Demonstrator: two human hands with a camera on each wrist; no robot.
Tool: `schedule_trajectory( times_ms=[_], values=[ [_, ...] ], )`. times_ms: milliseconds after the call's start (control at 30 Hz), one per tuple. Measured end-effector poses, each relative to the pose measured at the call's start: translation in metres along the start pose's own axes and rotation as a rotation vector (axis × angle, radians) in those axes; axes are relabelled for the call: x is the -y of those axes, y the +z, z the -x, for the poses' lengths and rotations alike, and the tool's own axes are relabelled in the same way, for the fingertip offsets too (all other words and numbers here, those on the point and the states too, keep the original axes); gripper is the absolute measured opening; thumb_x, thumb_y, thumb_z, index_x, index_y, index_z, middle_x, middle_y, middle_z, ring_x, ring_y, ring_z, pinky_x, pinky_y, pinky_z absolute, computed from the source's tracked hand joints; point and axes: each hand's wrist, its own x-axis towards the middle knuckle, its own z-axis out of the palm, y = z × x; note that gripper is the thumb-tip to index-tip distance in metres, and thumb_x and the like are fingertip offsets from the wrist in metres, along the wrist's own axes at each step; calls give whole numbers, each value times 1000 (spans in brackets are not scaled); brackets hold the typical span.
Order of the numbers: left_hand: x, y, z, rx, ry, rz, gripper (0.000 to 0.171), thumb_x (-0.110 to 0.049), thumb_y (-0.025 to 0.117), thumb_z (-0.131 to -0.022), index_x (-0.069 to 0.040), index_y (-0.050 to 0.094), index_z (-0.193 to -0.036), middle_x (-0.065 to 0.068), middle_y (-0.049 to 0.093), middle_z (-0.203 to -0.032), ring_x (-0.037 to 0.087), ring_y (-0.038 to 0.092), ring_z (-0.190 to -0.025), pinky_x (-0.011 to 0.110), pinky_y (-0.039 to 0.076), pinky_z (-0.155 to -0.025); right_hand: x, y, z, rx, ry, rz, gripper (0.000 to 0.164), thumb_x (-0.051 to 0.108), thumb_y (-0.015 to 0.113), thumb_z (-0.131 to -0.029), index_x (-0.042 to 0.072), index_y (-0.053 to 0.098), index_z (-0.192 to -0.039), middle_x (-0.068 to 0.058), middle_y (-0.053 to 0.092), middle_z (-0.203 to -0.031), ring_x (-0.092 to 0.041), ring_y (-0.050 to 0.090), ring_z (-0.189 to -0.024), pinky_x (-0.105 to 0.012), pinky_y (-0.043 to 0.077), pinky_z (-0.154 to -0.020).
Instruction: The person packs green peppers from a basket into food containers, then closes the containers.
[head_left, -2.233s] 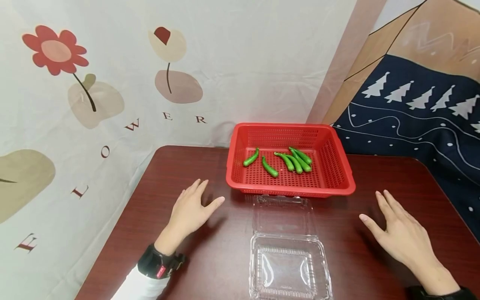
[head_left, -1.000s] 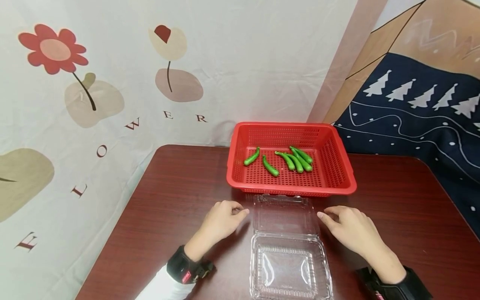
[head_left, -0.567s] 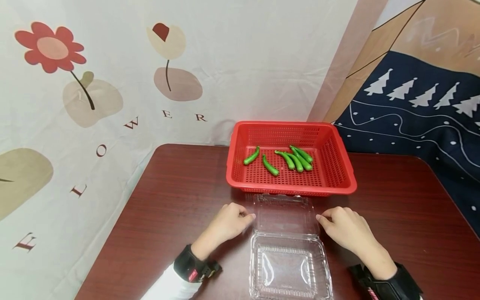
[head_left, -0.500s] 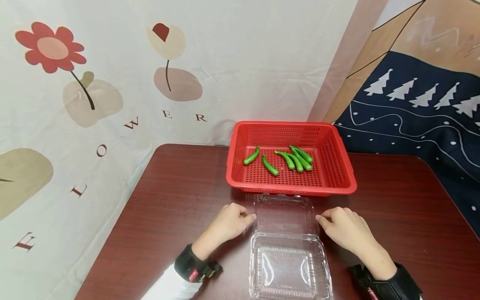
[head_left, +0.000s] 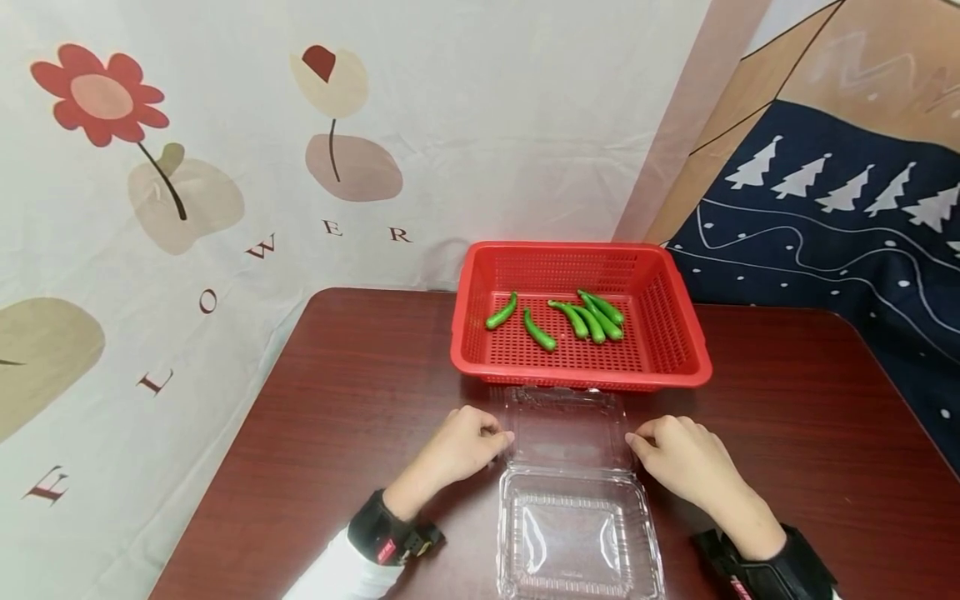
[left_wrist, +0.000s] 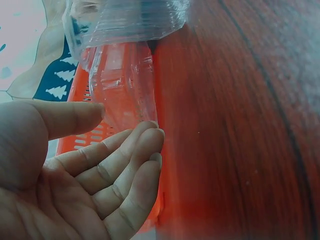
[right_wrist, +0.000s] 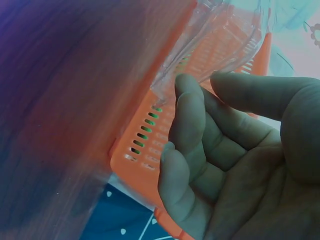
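Observation:
A clear plastic clamshell container lies opened out on the table, its base (head_left: 573,537) nearer me and its lid (head_left: 566,429) folded back toward the basket. My left hand (head_left: 457,446) is at the lid's left edge, thumb on one side and curled fingertips (left_wrist: 150,137) on the other. At the lid's right edge, my right hand (head_left: 686,458) pinches the thin rim between thumb and fingertips (right_wrist: 187,87). Behind the lid stands a red perforated basket (head_left: 581,377). Several green peppers (head_left: 540,331) lie on the basket's floor.
The dark red wooden table (head_left: 360,358) carries everything. A white printed cloth (head_left: 480,125) hangs behind it, with a dark blue tree-patterned cloth (head_left: 817,242) at the right. Black bands (head_left: 378,529) with cameras circle both wrists.
Both hands have come inward from the sides, fingers curling as they reached the lid's two edges. Over the last half second they barely shift. The container and peppers stay put.

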Motion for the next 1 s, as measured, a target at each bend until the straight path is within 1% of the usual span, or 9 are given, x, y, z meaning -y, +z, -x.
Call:
schedule_trajectory(
  times_ms=[67, 133, 367, 467, 700, 800, 1000],
  values=[
    [-1, -1, 1, 4, 3, 8, 19, -20, 73, -97, -9, 77, -82, 4, 69, -65, 10, 58, -50, 23, 48, -46, 1, -1, 1, 8, 0, 1, 17, 21, 70, -98, 18, 78, -83, 8, 46, -58, -12, 42, -54, -30, 34, -49],
    [-1, -2, 2, 9, 5, 22, 19, -19, 74, -96, -8, 77, -82, 5, 70, -66, 12, 59, -52, 23, 47, -46, 2, -2, 1, 6, -8, -1, 16, 21, 70, -98, 18, 78, -84, 8, 46, -58, -12, 42, -54, -30, 34, -50],
    [-2, -3, 4, 15, 11, 52, 17, -17, 76, -94, -6, 76, -81, 6, 71, -67, 28, 69, -59, 23, 48, -46, 5, -6, 6, -4, -10, 15, 22, 22, 72, -97, 24, 72, -75, 9, 44, -58, -12, 41, -54, -31, 34, -50],
    [-2, -3, 5, 14, 16, 66, 16, -16, 76, -94, -6, 76, -81, 7, 71, -68, 28, 70, -59, 24, 50, -46, 7, -7, 7, -7, -15, 25, 22, 23, 73, -96, 25, 72, -75, 9, 45, -58, -12, 42, -55, -31, 35, -50],
    [0, -6, 7, 15, 32, 102, 14, -15, 78, -93, -6, 77, -81, 8, 70, -68, 28, 70, -58, 25, 53, -47, 12, -10, 12, -23, -19, 47, 14, 24, 74, -95, 25, 77, -82, 10, 47, -58, -12, 44, -56, -31, 36, -49],
    [0, -7, 7, 22, 34, 123, 14, -15, 79, -92, -6, 77, -82, 9, 71, -69, 29, 70, -60, 24, 52, -48, 13, -12, 13, -35, -24, 57, 13, 24, 75, -95, 25, 77, -82, 10, 45, -57, -12, 42, -55, -32, 35, -48],
    [-3, -10, 10, 32, 24, 159, 13, -14, 81, -90, -7, 75, -81, 11, 72, -70, 33, 71, -62, 23, 50, -48, 15, -14, 15, -52, -34, 66, 10, 24, 77, -94, 22, 79, -85, 12, 50, -59, -12, 44, -56, -33, 39, -48]
  ],
)
